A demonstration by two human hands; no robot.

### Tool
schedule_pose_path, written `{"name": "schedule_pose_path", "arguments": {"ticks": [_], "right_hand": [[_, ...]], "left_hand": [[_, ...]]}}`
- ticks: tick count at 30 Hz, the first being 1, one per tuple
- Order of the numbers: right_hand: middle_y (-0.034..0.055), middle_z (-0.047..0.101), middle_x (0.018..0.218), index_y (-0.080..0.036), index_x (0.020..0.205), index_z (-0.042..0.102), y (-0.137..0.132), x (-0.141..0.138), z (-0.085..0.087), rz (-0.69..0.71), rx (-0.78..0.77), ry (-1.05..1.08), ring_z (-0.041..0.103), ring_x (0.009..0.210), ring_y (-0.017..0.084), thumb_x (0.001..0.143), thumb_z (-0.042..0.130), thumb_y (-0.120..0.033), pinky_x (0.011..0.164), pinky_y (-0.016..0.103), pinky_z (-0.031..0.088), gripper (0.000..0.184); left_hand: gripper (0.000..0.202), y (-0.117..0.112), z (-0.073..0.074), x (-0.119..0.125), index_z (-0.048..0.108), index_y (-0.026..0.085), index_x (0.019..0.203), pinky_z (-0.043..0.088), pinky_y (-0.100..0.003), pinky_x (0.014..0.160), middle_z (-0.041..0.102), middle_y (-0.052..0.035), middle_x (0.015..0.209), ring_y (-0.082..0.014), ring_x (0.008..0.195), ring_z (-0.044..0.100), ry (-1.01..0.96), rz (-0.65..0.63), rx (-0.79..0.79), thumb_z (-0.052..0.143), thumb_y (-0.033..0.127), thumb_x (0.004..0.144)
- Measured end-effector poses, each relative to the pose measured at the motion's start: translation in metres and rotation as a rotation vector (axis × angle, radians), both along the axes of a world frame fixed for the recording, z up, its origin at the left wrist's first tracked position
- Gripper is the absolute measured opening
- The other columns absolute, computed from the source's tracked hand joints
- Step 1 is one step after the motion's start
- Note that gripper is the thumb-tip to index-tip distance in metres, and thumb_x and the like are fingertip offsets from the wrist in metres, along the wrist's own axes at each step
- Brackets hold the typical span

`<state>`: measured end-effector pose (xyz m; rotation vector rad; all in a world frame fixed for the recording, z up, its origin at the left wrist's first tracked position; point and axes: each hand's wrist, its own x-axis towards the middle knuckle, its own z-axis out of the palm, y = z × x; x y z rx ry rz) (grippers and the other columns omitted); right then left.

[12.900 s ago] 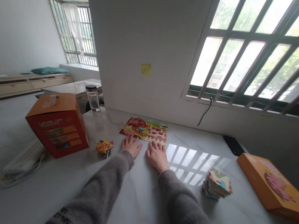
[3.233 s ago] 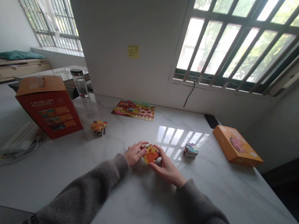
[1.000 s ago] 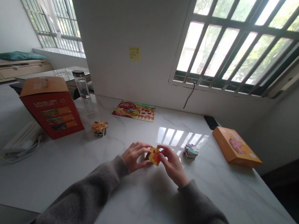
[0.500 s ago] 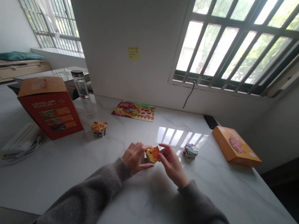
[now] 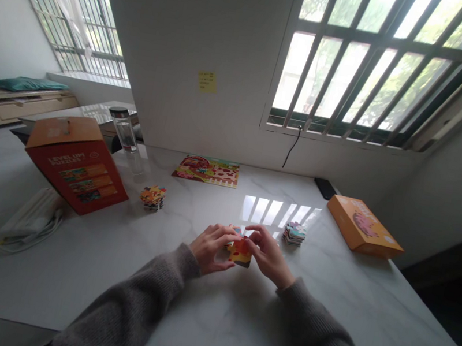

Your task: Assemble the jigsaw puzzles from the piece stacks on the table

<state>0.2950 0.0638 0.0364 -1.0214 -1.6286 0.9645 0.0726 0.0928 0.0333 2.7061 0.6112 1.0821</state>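
Note:
In front of me, my left hand (image 5: 214,249) curls round a small stack of puzzle pieces, its thumb at the near side. A yellow-orange puzzle piece (image 5: 241,253) with red marks and a dark lower edge faces me beside that stack. My right hand (image 5: 268,255) pinches this piece at its upper right with thumb and fingers. Most of the stack is hidden behind the fingers. To the left stands another stack of puzzle pieces (image 5: 152,198), yellow and orange on top. A third stack (image 5: 294,234), whitish and blue on top, is right of my right hand.
A colourful farm picture (image 5: 207,170) lies at the back of the marble table (image 5: 208,315). On the left are a red puzzle box (image 5: 82,173), a glass bottle (image 5: 124,130) and a white power strip (image 5: 33,218). An orange box (image 5: 363,226) and a black phone (image 5: 325,189) are at right.
The yellow-orange piece has turned and shifted slightly right and toward me, showing more of its red marks. Both hands have stayed nearly in place.

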Motion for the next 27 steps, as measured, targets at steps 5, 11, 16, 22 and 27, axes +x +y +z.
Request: {"name": "schedule_pose_path", "arguments": {"ticks": [5, 11, 16, 22, 27], "right_hand": [[-0.0003, 0.061, 0.077, -0.02, 0.119, 0.055, 0.005, 0.014, 0.004, -0.07, 0.017, 0.044, 0.055, 0.068, 0.015, 0.098, 0.052, -0.042, 0.066, 0.029, 0.047, 0.031], [0.0037, 0.066, 0.083, -0.02, 0.11, 0.063, 0.013, 0.024, -0.006, -0.199, 0.137, -0.167, 0.06, 0.075, 0.018, 0.098, 0.05, -0.032, 0.072, 0.034, 0.05, 0.022], [0.0089, 0.064, 0.11, -0.024, 0.107, 0.066, 0.009, 0.011, -0.008, -0.149, 0.375, -0.394, 0.058, 0.106, 0.025, 0.093, 0.05, -0.016, 0.094, 0.044, 0.049, 0.023], [0.0109, 0.055, 0.134, -0.025, 0.112, 0.062, 0.009, -0.001, -0.011, -0.017, 0.387, -0.494, 0.048, 0.126, 0.027, 0.089, 0.054, -0.01, 0.105, 0.05, 0.045, 0.028], [0.0114, 0.057, 0.126, -0.023, 0.111, 0.058, 0.013, -0.002, -0.019, -0.01, 0.361, -0.467, 0.05, 0.121, 0.025, 0.09, 0.056, -0.013, 0.103, 0.047, 0.047, 0.024]], "left_hand": [[0.048, -0.014, -0.011, 0.006, 0.061, 0.021, 0.11, 0.046, -0.04, 0.088, 0.062, -0.0086, 0.108, -0.026, 0.101, 0.059, 0.016, -0.019, -0.015, 0.079, 0.047, 0.074], [0.05, -0.043, -0.033, 0.021, 0.066, 0.025, 0.1, 0.045, -0.038, 0.082, 0.062, -0.0059, 0.103, -0.0241, 0.092, 0.055, 0.276, -0.049, -0.101, 0.083, 0.06, 0.067], [0.053, -0.043, -0.03, 0.018, 0.065, 0.025, 0.099, 0.046, -0.041, 0.085, 0.06, -0.0074, 0.109, -0.0273, 0.097, 0.053, 0.28, -0.019, -0.103, 0.083, 0.062, 0.064], [0.014, -0.013, -0.014, -0.001, 0.062, 0.021, 0.1, 0.046, -0.042, 0.089, 0.062, -0.0087, 0.102, -0.0256, 0.096, 0.054, -0.072, 0.237, -0.051, 0.06, 0.024, 0.086], [0.027, 0.003, -0.021, -0.008, 0.062, 0.02, 0.109, 0.045, -0.044, 0.094, 0.063, -0.0091, 0.114, -0.0265, 0.104, 0.054, -0.094, 0.299, -0.095, 0.062, 0.022, 0.082]]}}
